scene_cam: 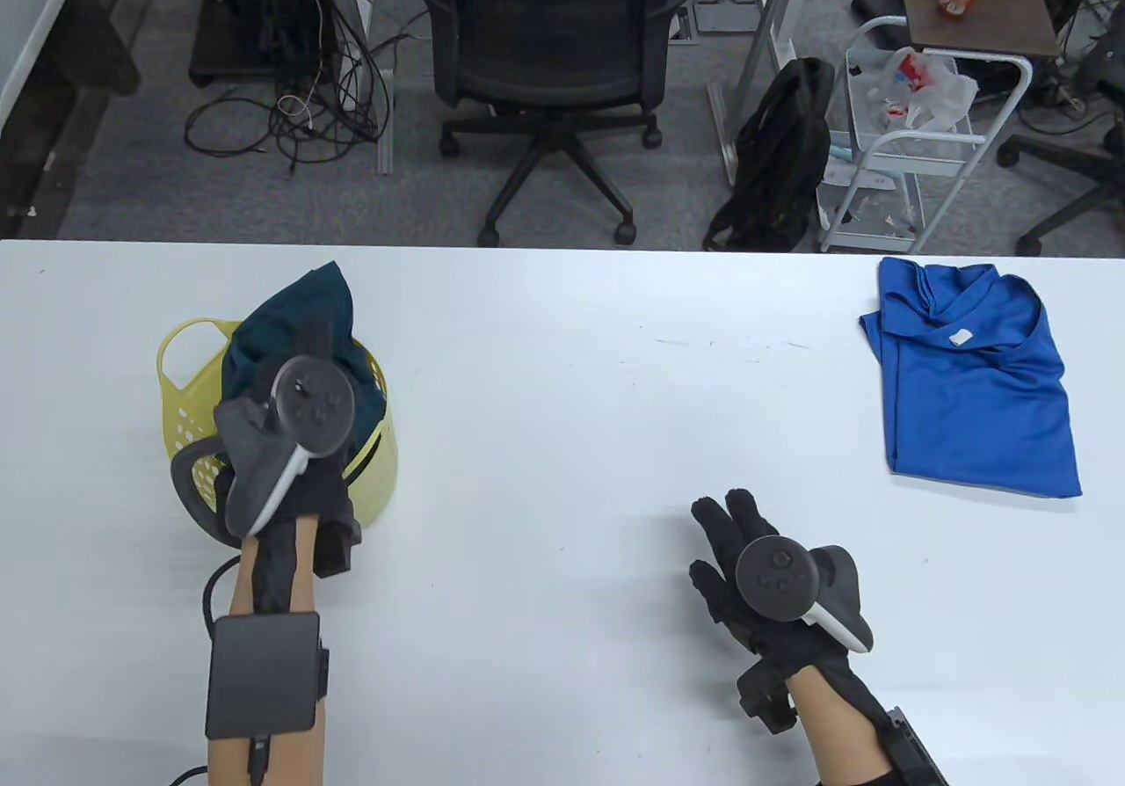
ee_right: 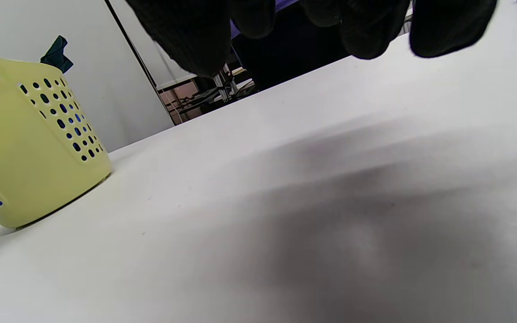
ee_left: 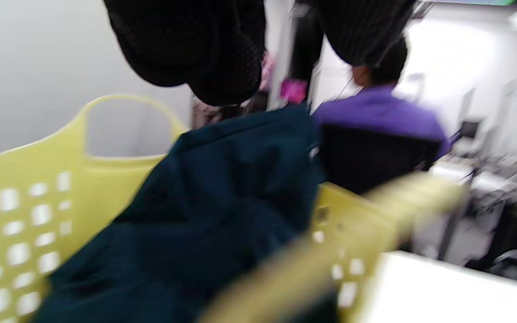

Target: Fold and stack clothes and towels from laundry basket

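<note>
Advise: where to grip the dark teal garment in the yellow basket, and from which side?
Pinch the raised peak of the dark teal garment, coming from above. It bunches up over the rim of the yellow laundry basket, so that fold is free, while the rest sits inside the walls. The left hand already hovers there.

Both hands wear black knit gloves, the left hand (scene_cam: 290, 469) and right hand (scene_cam: 747, 575) each topped by a grey round-faced tracker; a black box with cable is strapped below the left glove.

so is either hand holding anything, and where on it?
Right hand: nothing, fingers open over the table. Left hand is over the dark teal garment in the basket; grip can't be told.
</note>
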Available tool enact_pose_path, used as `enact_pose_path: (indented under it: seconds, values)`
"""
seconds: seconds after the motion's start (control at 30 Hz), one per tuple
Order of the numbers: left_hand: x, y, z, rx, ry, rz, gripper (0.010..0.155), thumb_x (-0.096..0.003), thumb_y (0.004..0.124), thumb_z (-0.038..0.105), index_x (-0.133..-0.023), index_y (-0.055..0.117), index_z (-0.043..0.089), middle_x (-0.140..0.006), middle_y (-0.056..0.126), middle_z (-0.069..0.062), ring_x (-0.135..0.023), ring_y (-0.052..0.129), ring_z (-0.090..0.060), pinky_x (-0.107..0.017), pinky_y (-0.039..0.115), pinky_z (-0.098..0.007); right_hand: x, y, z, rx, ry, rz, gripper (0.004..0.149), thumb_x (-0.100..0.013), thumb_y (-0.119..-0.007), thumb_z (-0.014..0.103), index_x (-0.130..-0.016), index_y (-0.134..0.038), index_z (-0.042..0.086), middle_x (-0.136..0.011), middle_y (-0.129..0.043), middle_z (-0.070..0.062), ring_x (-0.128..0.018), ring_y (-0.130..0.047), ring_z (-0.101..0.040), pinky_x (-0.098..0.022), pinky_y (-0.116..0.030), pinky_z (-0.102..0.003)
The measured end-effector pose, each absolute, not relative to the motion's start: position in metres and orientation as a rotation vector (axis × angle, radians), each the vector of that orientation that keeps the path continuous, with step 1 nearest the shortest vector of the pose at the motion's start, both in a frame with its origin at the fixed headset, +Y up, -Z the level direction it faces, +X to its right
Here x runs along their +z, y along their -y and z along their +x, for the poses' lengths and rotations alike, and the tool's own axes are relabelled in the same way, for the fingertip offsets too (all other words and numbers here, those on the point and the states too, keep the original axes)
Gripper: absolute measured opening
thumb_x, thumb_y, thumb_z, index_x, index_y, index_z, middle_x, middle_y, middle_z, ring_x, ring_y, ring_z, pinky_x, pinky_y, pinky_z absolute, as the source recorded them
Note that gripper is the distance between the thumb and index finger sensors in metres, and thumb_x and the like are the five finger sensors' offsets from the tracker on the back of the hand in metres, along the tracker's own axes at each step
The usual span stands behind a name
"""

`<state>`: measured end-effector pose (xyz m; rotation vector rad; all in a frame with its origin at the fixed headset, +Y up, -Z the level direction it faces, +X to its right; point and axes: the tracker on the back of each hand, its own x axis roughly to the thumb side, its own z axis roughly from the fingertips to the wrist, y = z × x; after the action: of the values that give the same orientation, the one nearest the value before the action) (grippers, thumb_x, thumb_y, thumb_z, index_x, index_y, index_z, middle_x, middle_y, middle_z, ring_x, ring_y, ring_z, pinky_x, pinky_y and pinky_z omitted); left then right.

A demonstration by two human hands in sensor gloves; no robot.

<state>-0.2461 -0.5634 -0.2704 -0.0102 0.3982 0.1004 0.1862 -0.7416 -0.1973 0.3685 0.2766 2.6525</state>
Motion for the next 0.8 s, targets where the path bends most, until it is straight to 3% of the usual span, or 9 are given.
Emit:
enact_pose_path:
  seconds: [0.13,0.27,0.33,0.43,0.5,0.57,0.7,0.77,0.8]
  values:
    - [-0.317,0.574,-0.262,0.053,-0.428,-0.189,0.106,-0.0554,0.082,0.046,-0.113,-0.005,0.031,-0.125,0.015,-0.035,-0.088,0.089,-0.031,-0.062,0.083,-0.041,-0.199,0.746,0.186,2.648,-0.289,0.37,0.07,-0.065,-0.07,0.029,-0.119,-0.033,0.002,-0.115,-0.024,-0.042,-0.099,-0.046,-0.065,-0.064,-0.054,-0.078]
    - [-0.35,0.593,-0.264,-0.059,-0.463,-0.211,0.106,-0.0521,0.084,0.05,-0.114,-0.001,0.036,-0.125,0.013,-0.035,-0.09,0.086,-0.031,-0.063,0.082,-0.042,-0.202,0.752,0.188,2.623,-0.304,0.356,0.071,-0.066,-0.069,0.031,-0.119,-0.032,0.002,-0.115,-0.024,-0.042,-0.098,-0.046,-0.065,-0.064,-0.054,-0.078]
    - [-0.359,0.602,-0.262,-0.106,-0.511,-0.253,0.096,-0.0524,0.081,0.054,-0.118,0.012,0.04,-0.124,0.014,-0.038,-0.092,0.084,-0.033,-0.064,0.081,-0.043,-0.204,0.755,0.19,2.614,-0.313,0.347,0.071,-0.066,-0.069,0.031,-0.119,-0.032,0.001,-0.115,-0.024,-0.042,-0.098,-0.046,-0.065,-0.064,-0.054,-0.078]
    - [-0.366,0.613,-0.26,-0.112,-0.53,-0.169,0.07,-0.0543,0.077,0.054,-0.117,0.048,0.042,-0.126,0.028,-0.034,-0.091,0.086,-0.032,-0.062,0.083,-0.043,-0.206,0.758,0.191,2.6,-0.317,0.339,0.071,-0.066,-0.069,0.031,-0.119,-0.032,0.001,-0.115,-0.024,-0.042,-0.098,-0.046,-0.066,-0.064,-0.054,-0.078]
    - [-0.364,0.613,-0.258,-0.12,-0.534,-0.004,0.046,-0.0554,0.078,0.048,-0.1,0.075,0.038,-0.124,0.054,-0.023,-0.088,0.091,-0.03,-0.059,0.085,-0.043,-0.206,0.759,0.191,2.599,-0.318,0.341,0.071,-0.066,-0.069,0.031,-0.119,-0.032,0.001,-0.115,-0.023,-0.042,-0.098,-0.046,-0.066,-0.064,-0.053,-0.078]
    - [-0.359,0.609,-0.258,-0.105,-0.517,0.028,0.044,-0.0559,0.077,0.046,-0.099,0.077,0.034,-0.122,0.061,-0.019,-0.095,0.086,-0.034,-0.063,0.084,-0.046,-0.205,0.757,0.191,2.604,-0.31,0.334,0.072,-0.066,-0.068,0.032,-0.119,-0.031,0.001,-0.114,-0.021,-0.043,-0.098,-0.045,-0.067,-0.064,-0.053,-0.078]
    - [-0.332,0.581,-0.259,0.147,-0.389,0.204,0.045,-0.0647,0.063,0.044,-0.105,0.061,0.025,-0.119,0.062,-0.032,-0.101,0.07,-0.06,-0.069,0.071,-0.066,-0.205,0.755,0.193,2.6,-0.286,0.339,0.071,-0.066,-0.067,0.032,-0.119,-0.031,0.001,-0.114,-0.02,-0.043,-0.098,-0.044,-0.067,-0.064,-0.053,-0.078]
    - [-0.313,0.563,-0.259,0.399,-0.347,0.378,0.044,-0.0654,0.059,0.041,-0.102,0.061,0.016,-0.103,0.086,-0.019,-0.086,0.096,-0.043,-0.062,0.083,-0.059,-0.206,0.755,0.192,2.589,-0.278,0.341,0.071,-0.067,-0.067,0.032,-0.119,-0.031,0.001,-0.114,-0.021,-0.043,-0.098,-0.044,-0.067,-0.064,-0.053,-0.078]
    - [-0.308,0.554,-0.26,0.405,-0.307,0.405,0.045,-0.0663,0.059,0.04,-0.101,0.061,0.011,-0.086,0.096,-0.01,-0.067,0.106,-0.026,-0.054,0.092,-0.049,-0.206,0.755,0.192,2.586,-0.277,0.345,0.071,-0.067,-0.067,0.032,-0.119,-0.031,0.001,-0.114,-0.021,-0.043,-0.097,-0.045,-0.067,-0.064,-0.053,-0.078]
